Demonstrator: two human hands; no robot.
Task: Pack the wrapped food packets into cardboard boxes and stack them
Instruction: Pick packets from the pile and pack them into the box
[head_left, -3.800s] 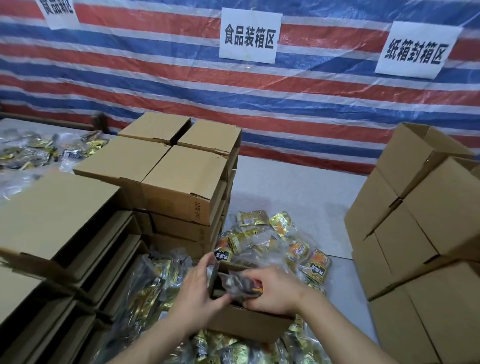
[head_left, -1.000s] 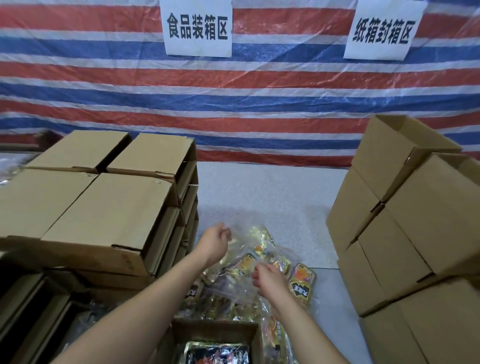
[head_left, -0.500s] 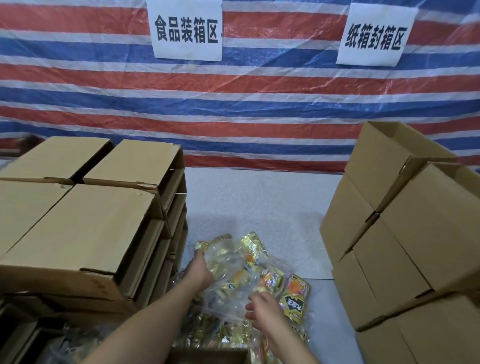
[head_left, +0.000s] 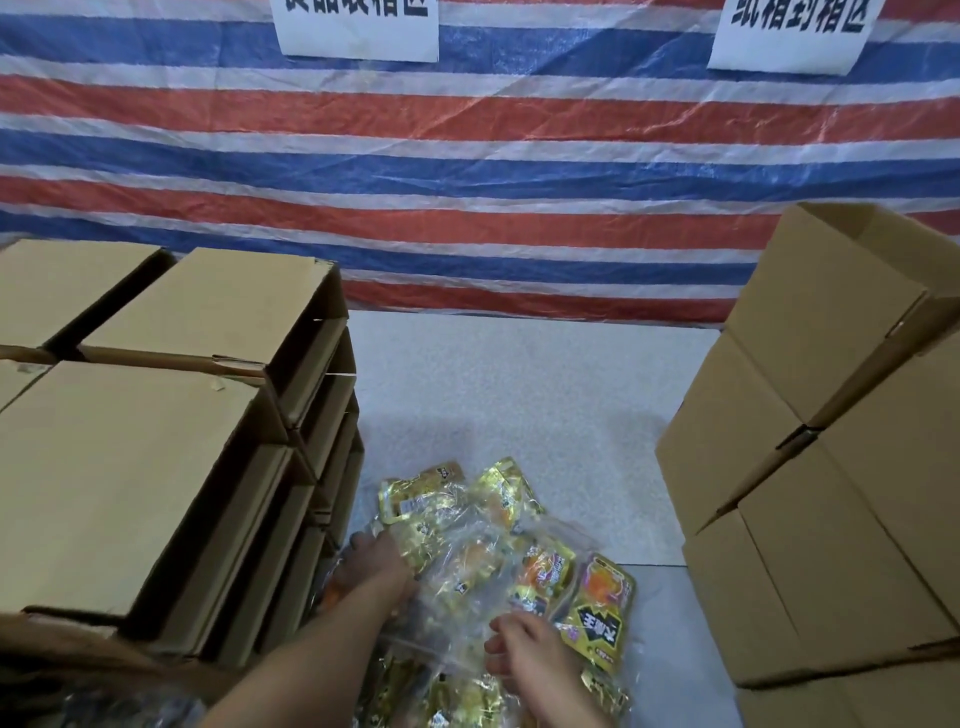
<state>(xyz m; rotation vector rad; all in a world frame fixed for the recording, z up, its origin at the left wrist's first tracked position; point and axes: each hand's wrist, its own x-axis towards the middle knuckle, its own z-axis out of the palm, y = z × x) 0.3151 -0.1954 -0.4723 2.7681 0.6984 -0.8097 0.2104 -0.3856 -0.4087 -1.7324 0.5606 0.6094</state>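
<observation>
Fingers (head_left: 501, 631) of the right hand (head_left: 524, 657) curl down onto clear plastic wrap over the heap of gold food packets (head_left: 467, 551); whether they pinch it cannot be told. Left hand (head_left: 376, 564), reaching in beside it, presses into the heap's left edge, its fingers hidden among the wrappers, so their grip cannot be told either. Both forearms enter from the lower edge. One packet with an orange picture (head_left: 602, 608) lies at the heap's right edge. All packets lie on the grey bench (head_left: 519, 395). Left: stacked cardboard boxes (head_left: 156, 441), open sides facing right. Right: a second stack of boxes (head_left: 831, 467). Behind: a red, white and blue striped tarpaulin (head_left: 467, 156) bearing two white signs (head_left: 358, 26).
</observation>
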